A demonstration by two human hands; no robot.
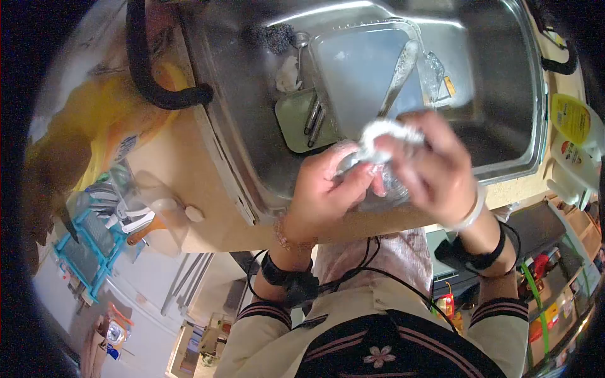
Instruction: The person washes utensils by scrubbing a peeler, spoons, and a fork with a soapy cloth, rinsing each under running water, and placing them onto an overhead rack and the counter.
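Over the sink's front edge, my left hand (331, 186) is closed around a clear, shiny item (392, 188), mostly hidden by my fingers; its kind I cannot make out. My right hand (444, 170), blurred by motion, grips a white, soapy cloth (384, 135) and presses it against that item. Just beyond both hands, a clear plastic tub (328, 44) holds cloudy water. A metal utensil with a patterned handle (403, 69) leans in the tub. Left of it lies a small green tray (293, 129) with dark metal pieces (315, 120) in it.
The steel sink (498, 82) surrounds these things. A dark scrubber (277, 38), a small metal scoop (301, 41) and a pale crumpled piece (288, 74) lie at its left. Bottles (573, 120) stand on the right; a blue rack (94, 246) and utensils stand at left.
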